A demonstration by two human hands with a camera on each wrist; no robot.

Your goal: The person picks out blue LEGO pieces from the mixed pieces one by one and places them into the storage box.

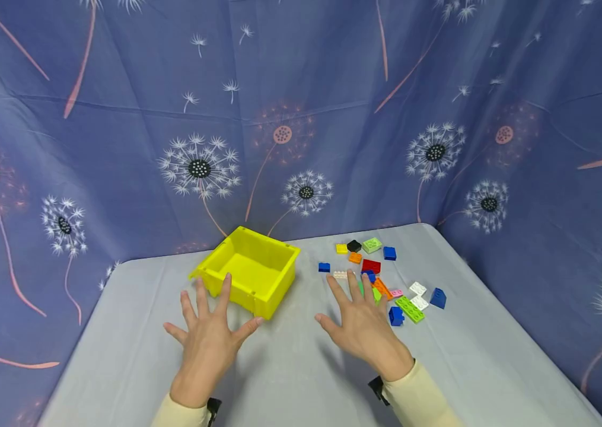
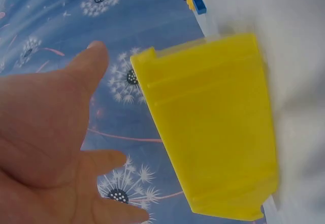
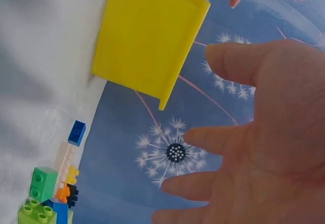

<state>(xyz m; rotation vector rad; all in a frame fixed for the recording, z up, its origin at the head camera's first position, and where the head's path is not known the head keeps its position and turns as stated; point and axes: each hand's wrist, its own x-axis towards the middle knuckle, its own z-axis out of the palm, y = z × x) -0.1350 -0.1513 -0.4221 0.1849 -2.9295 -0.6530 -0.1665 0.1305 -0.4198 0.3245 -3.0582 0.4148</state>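
- Yellow bin (image 1: pixel 249 271) sits open side up on the grey-covered bench (image 1: pixel 290 367), toward the back left and just ahead of the left hand (image 1: pixel 209 338); with its mouth facing up, the inside is easy to reach from above.
- Left hand hovers flat, fingers spread and straight, holding nothing; its fingertips are near the bin's front wall, and I cannot tell if they touch it.
- Right hand (image 1: pixel 365 325) is likewise flat with fingers splayed and holds nothing, its fingertips at the near edge of the scattered bricks (image 1: pixel 381 279).
- Bricks lie loose in a cluster to the right of the bin, apart from it; a blue brick (image 1: pixel 324 267) lies closest to the bin.
- Both hands are well apart from each other, one before each group of things.
- A dandelion-print cloth (image 1: pixel 301 118) hangs behind and at the sides.
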